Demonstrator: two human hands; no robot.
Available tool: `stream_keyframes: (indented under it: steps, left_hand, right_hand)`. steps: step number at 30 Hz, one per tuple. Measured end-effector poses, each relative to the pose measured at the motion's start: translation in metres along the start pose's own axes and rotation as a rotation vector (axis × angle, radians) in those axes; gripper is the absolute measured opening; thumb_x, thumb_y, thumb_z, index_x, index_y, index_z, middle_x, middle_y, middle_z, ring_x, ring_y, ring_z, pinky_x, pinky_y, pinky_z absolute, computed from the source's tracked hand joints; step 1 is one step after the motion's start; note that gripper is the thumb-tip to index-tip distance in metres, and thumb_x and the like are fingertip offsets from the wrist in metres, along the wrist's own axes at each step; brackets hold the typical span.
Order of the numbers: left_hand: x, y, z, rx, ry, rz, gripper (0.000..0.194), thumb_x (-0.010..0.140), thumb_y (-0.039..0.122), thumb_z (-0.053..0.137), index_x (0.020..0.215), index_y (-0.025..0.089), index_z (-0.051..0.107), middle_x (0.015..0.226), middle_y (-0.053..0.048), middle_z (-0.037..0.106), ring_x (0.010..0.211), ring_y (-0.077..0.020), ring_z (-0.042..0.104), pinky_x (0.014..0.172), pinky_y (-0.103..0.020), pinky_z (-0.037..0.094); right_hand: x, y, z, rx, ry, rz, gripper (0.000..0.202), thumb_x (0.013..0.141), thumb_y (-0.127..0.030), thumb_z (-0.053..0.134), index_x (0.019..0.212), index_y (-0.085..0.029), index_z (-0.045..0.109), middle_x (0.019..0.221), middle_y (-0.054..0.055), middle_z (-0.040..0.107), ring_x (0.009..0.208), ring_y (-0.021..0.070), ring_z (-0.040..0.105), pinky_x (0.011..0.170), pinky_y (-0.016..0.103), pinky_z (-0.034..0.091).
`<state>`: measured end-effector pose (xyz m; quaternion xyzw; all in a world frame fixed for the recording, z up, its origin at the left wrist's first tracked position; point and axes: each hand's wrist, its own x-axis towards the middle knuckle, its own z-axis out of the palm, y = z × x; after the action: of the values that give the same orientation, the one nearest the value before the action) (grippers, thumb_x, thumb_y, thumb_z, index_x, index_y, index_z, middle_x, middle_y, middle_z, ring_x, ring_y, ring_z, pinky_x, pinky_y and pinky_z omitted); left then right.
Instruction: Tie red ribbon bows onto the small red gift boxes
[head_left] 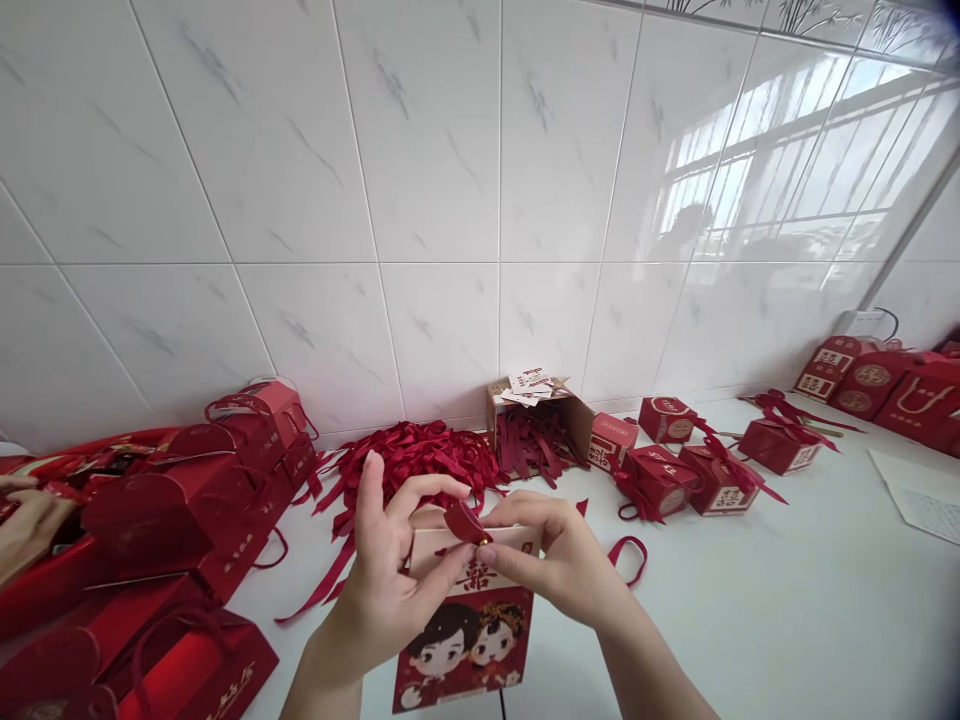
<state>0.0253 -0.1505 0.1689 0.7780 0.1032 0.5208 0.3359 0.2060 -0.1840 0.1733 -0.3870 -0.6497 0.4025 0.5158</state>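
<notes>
A cream-and-red gift bag (465, 650) with two cartoon figures and red characters on its front stands upright at the table's near edge. At its top, a dark red ribbon (466, 523) sticks up in a loop, with a small gold-coloured spot at its base. My left hand (401, 560) pinches the ribbon's base between thumb and fingers, its index finger raised. From the other side my right hand (540, 550) pinches the same spot, thumb and forefinger meeting my left thumb. The fingers partly hide the bag's upper edge.
Behind my hands lies a heap of red ribbons (412, 455) beside an open cardboard box (577, 425) of ribbons. Small red boxes (720, 480) stand to the right. Large red boxes (187, 500) crowd the left, where another person's hand (34, 525) shows.
</notes>
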Motion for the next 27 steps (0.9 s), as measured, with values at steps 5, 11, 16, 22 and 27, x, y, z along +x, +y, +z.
stream_keyframes:
  steps: [5, 11, 16, 22, 27]
  left_hand:
    - [0.000, -0.001, 0.001, 0.035, -0.018, -0.024, 0.094, 0.085, -0.002, 0.048, 0.141, 0.047, -0.011, 0.114, -0.005, 0.047, 0.078, -0.0078, 0.063, 0.065, -0.022, 0.055]
    - [0.001, -0.001, 0.005, 0.009, 0.008, -0.065, 0.087, 0.086, 0.001, 0.048, 0.140, 0.048, -0.003, 0.115, -0.005, 0.046, 0.081, -0.0091, 0.064, 0.069, -0.025, 0.056]
    - [0.004, 0.005, 0.013, -0.061, 0.073, -0.163, 0.084, 0.087, 0.008, 0.051, 0.139, 0.049, -0.002, 0.112, -0.004, 0.049, 0.077, -0.0093, 0.064, 0.063, -0.023, 0.056]
    - [0.009, 0.013, 0.012, -0.122, 0.155, -0.342, 0.089, 0.085, 0.018, 0.058, 0.141, 0.046, -0.004, 0.107, -0.003, 0.053, 0.069, -0.0083, 0.062, 0.063, -0.025, 0.055]
    - [0.009, 0.018, 0.001, -0.109, 0.127, -0.459, 0.098, 0.083, 0.020, 0.061, 0.141, 0.046, -0.013, 0.101, -0.001, 0.057, 0.064, -0.0094, 0.063, 0.059, -0.024, 0.052]
  right_hand:
    - [0.000, 0.004, -0.001, 0.036, 0.013, 0.016, 0.018, 0.074, -0.031, 0.072, 0.088, -0.020, 0.070, 0.089, 0.004, 0.059, 0.081, 0.0163, 0.061, 0.070, 0.028, 0.052]
    - [-0.001, 0.006, 0.003, 0.182, 0.033, -0.026, 0.008, 0.076, -0.021, 0.067, 0.083, -0.020, 0.065, 0.105, 0.004, 0.045, 0.079, 0.0120, 0.061, 0.068, 0.027, 0.055]
    - [-0.004, 0.005, 0.007, 0.035, 0.112, -0.099, 0.007, 0.076, -0.015, 0.063, 0.080, -0.020, 0.063, 0.105, 0.006, 0.050, 0.087, 0.0153, 0.058, 0.068, 0.026, 0.053]
    - [-0.002, 0.006, 0.006, -0.092, 0.132, -0.141, 0.009, 0.079, -0.018, 0.061, 0.086, -0.022, 0.064, 0.103, 0.007, 0.057, 0.092, 0.0181, 0.058, 0.074, 0.029, 0.051]
    - [0.001, 0.008, -0.010, -0.322, -0.040, -0.054, 0.032, 0.078, -0.037, 0.064, 0.107, -0.023, 0.064, 0.097, 0.006, 0.063, 0.086, 0.0194, 0.056, 0.074, 0.030, 0.045]
